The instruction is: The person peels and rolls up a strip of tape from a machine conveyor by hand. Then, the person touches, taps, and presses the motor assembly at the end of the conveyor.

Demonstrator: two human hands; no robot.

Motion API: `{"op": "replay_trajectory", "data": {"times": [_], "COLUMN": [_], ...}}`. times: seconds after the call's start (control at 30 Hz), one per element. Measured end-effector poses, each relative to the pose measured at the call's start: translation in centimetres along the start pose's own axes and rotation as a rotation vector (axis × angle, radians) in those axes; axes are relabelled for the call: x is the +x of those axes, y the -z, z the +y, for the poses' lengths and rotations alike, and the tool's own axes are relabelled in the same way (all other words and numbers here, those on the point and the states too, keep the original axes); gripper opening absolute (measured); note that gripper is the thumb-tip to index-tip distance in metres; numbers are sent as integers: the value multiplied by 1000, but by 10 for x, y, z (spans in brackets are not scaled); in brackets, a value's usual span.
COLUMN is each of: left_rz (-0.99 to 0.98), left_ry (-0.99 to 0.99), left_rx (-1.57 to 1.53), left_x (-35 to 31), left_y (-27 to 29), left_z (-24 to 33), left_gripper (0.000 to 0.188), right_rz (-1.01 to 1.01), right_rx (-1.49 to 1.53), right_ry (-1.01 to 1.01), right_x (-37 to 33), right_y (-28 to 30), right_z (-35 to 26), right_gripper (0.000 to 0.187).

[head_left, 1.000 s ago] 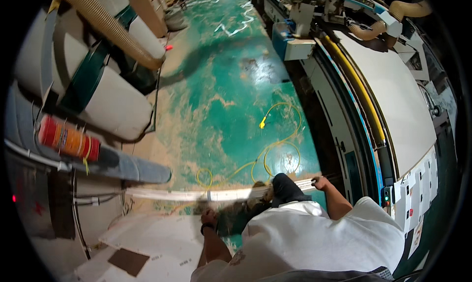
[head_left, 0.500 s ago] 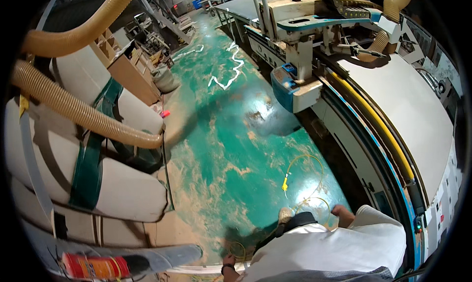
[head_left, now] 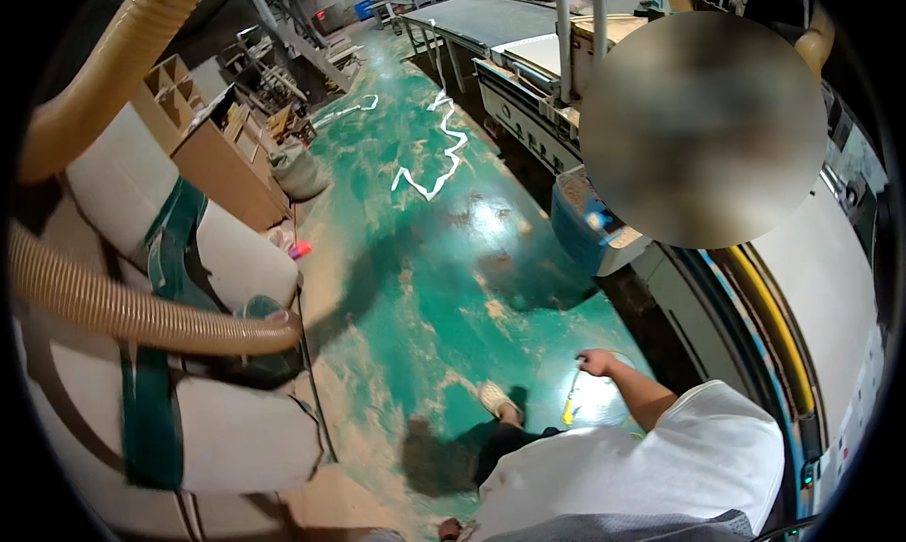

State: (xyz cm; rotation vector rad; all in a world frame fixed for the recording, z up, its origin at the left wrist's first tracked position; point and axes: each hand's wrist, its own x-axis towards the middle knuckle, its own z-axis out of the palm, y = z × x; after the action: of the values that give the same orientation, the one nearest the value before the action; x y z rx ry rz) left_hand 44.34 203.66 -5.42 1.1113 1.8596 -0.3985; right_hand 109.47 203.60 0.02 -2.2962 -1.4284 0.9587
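My right hand [head_left: 596, 361] reaches forward at the right of the walkway, fingers closed around the upper end of a slim, pale piece that runs down to a yellow air gun [head_left: 569, 412]. Its exact grip is too small to make out. Thin yellow hose [head_left: 623, 358] curves over the green floor [head_left: 406, 306] behind that hand. At the lower edge, my left hand [head_left: 450, 528] shows only in part, low beside my body, and its fingers are hidden. A light clog [head_left: 494, 400] on my foot stands on the floor between the hands.
Along the right runs a long machine bed [head_left: 802, 259] with a yellow strip [head_left: 769, 306] and a blue box [head_left: 578, 211]. Stuffed pale bags [head_left: 245, 429] and a ribbed hose [head_left: 160, 315] line the left. White strip [head_left: 444, 169] lies ahead; sawdust covers the floor.
My right hand has moved forward and left to the yellow air gun, which lay on the floor with its hose. My left hand has dropped lower in view. The view has shifted.
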Motion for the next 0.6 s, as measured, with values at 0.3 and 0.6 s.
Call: {"op": "replay_trajectory", "data": {"times": [0.3, 0.6], "left_rz": [3, 306], "left_ry": [-623, -901], "left_rx": [939, -227], "left_x": [167, 309], "left_y": [189, 341], "left_z": [318, 767], "left_gripper": [32, 25], "right_rz": [201, -175], "right_rx": [273, 182], "right_ry": [-710, -793], "right_x": [14, 155], "right_y": [68, 30], "right_z": [14, 67], "right_gripper": [40, 37]}}
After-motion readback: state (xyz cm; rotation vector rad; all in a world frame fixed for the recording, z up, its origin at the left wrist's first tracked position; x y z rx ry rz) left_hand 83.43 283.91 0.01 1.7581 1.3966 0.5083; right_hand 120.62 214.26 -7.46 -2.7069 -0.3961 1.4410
